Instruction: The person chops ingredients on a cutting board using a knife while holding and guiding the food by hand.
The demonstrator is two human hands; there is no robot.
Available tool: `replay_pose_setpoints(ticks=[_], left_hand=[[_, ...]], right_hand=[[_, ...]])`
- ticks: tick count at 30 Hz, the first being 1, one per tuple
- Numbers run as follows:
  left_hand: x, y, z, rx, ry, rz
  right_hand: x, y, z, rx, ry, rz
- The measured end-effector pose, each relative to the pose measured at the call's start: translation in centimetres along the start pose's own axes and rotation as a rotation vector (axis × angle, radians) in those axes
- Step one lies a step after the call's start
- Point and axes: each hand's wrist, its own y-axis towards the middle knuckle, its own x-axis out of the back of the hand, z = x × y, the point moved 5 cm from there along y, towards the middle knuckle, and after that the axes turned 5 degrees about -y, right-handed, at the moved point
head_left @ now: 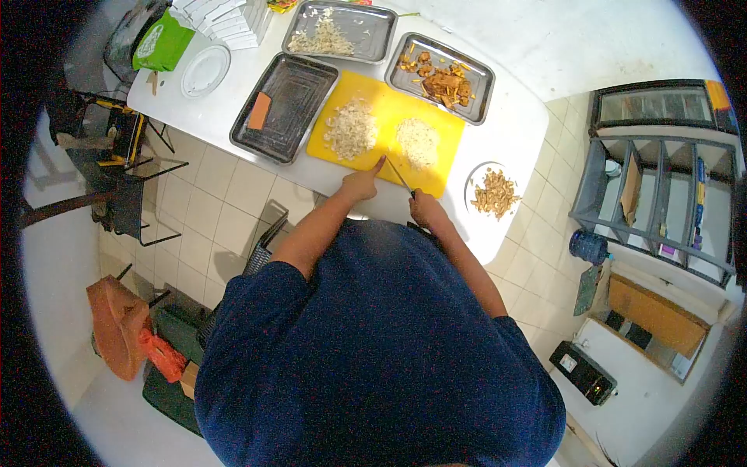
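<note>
A kitchen knife is in my right hand, whose fingers wrap round its dark handle. Its blade slants up and left over the near part of a yellow cutting board. My left hand is at the board's near edge with its index finger stretched out close to the blade's tip; whether they touch I cannot tell. That hand seems to hold nothing. Two piles of pale chopped food lie on the board: a larger, coarser pile at left and a finer pile at right.
Left of the board sits a dark tray with an orange-brown block. Behind are a tray of pale pieces and a tray of browned chunks. A plate of brown strips stands right, near the table edge. A white plate lies far left.
</note>
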Motion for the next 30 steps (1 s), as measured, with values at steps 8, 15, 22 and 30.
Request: replay_pose_setpoints(ticks=[8, 15, 22, 30], left_hand=[[-0.5, 0.6, 0.4, -0.039, 0.017, -0.036], [0.1, -0.2, -0.3, -0.002, 0.006, 0.006], [-0.6, 0.0, 0.3, -0.015, -0.019, -0.033], [-1.1, 1.1, 1.1, -0.062, -0.113, 0.023]], right_hand=[[-0.6, 0.7, -0.5, -0.005, -0.058, -0.007], [0.8, -0.2, 0.9, 0.001, -0.134, -0.078], [0.2, 0.2, 0.4, -0.017, -0.150, -0.060], [-0.5, 0.6, 0.2, 0.026, 0.009, -0.056]])
